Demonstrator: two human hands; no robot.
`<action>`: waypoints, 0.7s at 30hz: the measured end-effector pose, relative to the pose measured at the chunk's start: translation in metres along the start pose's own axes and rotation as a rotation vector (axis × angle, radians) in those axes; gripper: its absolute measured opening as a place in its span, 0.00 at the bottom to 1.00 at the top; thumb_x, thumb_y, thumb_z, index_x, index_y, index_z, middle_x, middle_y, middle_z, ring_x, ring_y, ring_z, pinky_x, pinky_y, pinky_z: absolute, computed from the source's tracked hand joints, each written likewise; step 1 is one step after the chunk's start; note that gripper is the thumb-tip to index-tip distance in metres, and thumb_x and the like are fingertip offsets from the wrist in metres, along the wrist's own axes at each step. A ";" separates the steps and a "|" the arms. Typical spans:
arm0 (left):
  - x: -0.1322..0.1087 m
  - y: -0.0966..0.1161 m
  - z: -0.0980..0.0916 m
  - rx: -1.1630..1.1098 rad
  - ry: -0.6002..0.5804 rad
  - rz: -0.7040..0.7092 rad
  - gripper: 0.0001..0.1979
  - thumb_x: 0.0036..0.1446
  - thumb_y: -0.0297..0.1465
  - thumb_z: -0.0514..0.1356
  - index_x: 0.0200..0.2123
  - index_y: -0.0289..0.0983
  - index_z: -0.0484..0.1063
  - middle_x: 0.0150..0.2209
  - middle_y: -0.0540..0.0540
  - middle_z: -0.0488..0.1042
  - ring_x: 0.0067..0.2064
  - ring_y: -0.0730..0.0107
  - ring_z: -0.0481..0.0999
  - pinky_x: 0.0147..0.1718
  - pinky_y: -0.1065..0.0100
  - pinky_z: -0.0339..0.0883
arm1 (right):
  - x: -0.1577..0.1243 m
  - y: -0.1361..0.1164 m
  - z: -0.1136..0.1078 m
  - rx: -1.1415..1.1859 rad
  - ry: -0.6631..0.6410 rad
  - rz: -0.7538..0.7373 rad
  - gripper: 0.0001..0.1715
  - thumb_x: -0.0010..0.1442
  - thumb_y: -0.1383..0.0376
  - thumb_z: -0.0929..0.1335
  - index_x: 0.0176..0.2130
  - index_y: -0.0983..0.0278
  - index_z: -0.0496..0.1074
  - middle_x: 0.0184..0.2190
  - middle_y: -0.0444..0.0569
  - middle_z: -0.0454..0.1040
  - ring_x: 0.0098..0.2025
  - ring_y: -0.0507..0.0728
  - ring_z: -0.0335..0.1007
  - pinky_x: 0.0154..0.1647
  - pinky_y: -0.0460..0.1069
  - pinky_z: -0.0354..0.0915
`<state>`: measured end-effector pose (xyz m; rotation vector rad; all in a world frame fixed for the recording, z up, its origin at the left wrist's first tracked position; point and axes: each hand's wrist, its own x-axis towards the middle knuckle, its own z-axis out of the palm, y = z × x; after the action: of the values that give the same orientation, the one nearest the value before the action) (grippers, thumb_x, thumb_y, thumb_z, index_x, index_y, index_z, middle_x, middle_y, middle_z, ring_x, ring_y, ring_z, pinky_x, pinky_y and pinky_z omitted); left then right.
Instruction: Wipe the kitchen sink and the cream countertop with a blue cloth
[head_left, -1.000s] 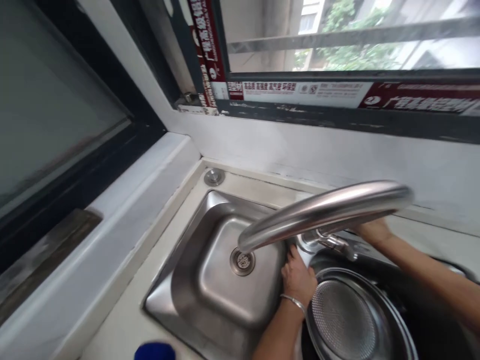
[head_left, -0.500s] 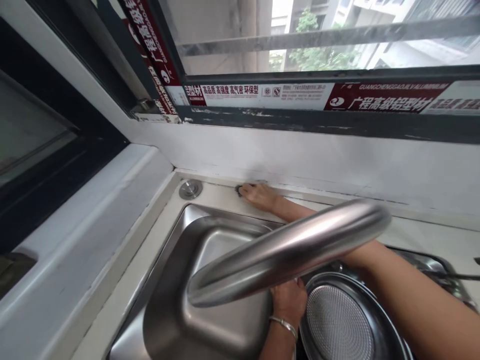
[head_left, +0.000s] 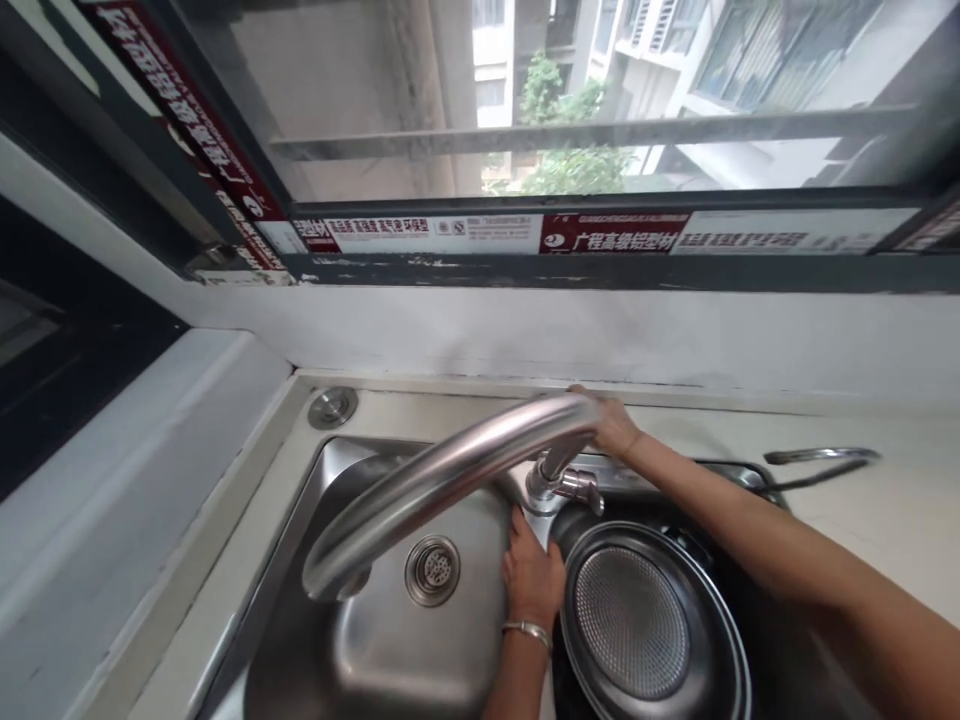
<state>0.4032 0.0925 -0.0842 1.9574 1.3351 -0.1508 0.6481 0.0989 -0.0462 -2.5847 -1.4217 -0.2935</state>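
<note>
My right hand (head_left: 616, 428) reaches across to the back strip of the counter, against the low ledge under the window. The faucet (head_left: 450, 490) covers most of its fingers, and the dark scouring pad seen in it earlier is hidden now. On the divider (head_left: 541, 525) between the two sink basins rests my left hand (head_left: 534, 580), a bracelet at its wrist. Its fingers lie along the left side and the thumb on the right, gripping the divider just in front of the faucet base.
A pan (head_left: 634, 625) with a dotted round base lies in the right basin. The left basin (head_left: 420, 665) has a drain strainer (head_left: 433, 570). A round metal cap (head_left: 332, 407) sits in the back left counter corner. A metal loop (head_left: 821, 462) sticks up at right.
My right hand has slid to the right along the back counter edge, behind the faucet. The view has shifted, showing the drain and faucet base. My left hand stays at the divider.
</note>
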 end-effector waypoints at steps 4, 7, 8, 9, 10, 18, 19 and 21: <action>0.001 0.000 -0.001 0.014 -0.001 0.010 0.30 0.66 0.28 0.54 0.68 0.29 0.51 0.56 0.32 0.72 0.54 0.44 0.75 0.54 0.50 0.66 | -0.037 0.051 -0.010 -0.084 -0.069 0.037 0.21 0.67 0.58 0.64 0.57 0.58 0.75 0.50 0.55 0.74 0.32 0.53 0.67 0.28 0.46 0.53; 0.003 0.001 -0.002 0.038 -0.012 0.002 0.29 0.66 0.29 0.54 0.68 0.29 0.50 0.55 0.32 0.73 0.53 0.44 0.75 0.53 0.51 0.66 | -0.056 0.067 -0.010 -0.141 0.012 0.213 0.22 0.68 0.58 0.61 0.56 0.60 0.74 0.46 0.55 0.73 0.30 0.53 0.66 0.27 0.46 0.53; 0.004 0.001 -0.003 0.046 -0.012 0.003 0.29 0.66 0.29 0.53 0.67 0.29 0.50 0.54 0.31 0.73 0.53 0.44 0.76 0.53 0.51 0.66 | -0.059 0.067 -0.009 -0.142 0.041 0.255 0.23 0.69 0.58 0.60 0.55 0.61 0.74 0.44 0.55 0.73 0.29 0.52 0.65 0.26 0.46 0.52; 0.005 0.002 -0.003 0.051 -0.013 0.007 0.28 0.66 0.29 0.53 0.67 0.29 0.51 0.54 0.31 0.73 0.53 0.44 0.76 0.52 0.51 0.67 | -0.061 0.065 -0.008 -0.137 0.060 0.287 0.23 0.69 0.58 0.59 0.54 0.63 0.74 0.43 0.55 0.73 0.29 0.53 0.65 0.26 0.46 0.52; 0.005 0.002 -0.003 0.055 -0.011 0.012 0.28 0.66 0.29 0.53 0.67 0.29 0.51 0.53 0.31 0.73 0.52 0.44 0.76 0.52 0.51 0.67 | -0.060 0.061 -0.008 -0.132 0.067 0.313 0.23 0.70 0.58 0.59 0.53 0.65 0.74 0.42 0.56 0.73 0.29 0.53 0.65 0.26 0.46 0.51; 0.010 0.008 -0.007 0.125 -0.002 0.016 0.25 0.68 0.32 0.52 0.64 0.29 0.52 0.50 0.30 0.75 0.50 0.44 0.77 0.48 0.53 0.67 | -0.025 0.008 -0.014 -0.082 -0.165 0.211 0.21 0.72 0.65 0.56 0.53 0.68 0.70 0.49 0.60 0.72 0.35 0.56 0.69 0.31 0.48 0.59; 0.010 0.009 -0.006 0.140 0.005 0.013 0.25 0.68 0.32 0.52 0.64 0.29 0.53 0.50 0.30 0.74 0.51 0.44 0.77 0.48 0.53 0.67 | -0.019 -0.002 -0.015 -0.053 -0.201 0.142 0.20 0.72 0.66 0.55 0.53 0.67 0.70 0.50 0.61 0.71 0.37 0.57 0.70 0.33 0.48 0.62; 0.011 0.009 -0.006 0.163 0.021 0.014 0.25 0.68 0.32 0.53 0.64 0.28 0.53 0.53 0.29 0.73 0.52 0.44 0.76 0.50 0.53 0.67 | -0.005 -0.019 -0.015 0.009 -0.258 0.007 0.20 0.71 0.70 0.55 0.52 0.67 0.71 0.52 0.63 0.70 0.41 0.59 0.72 0.35 0.50 0.65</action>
<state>0.4141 0.1026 -0.0805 2.1087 1.3593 -0.2392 0.6280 0.1007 -0.0323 -2.6968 -1.4876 0.0506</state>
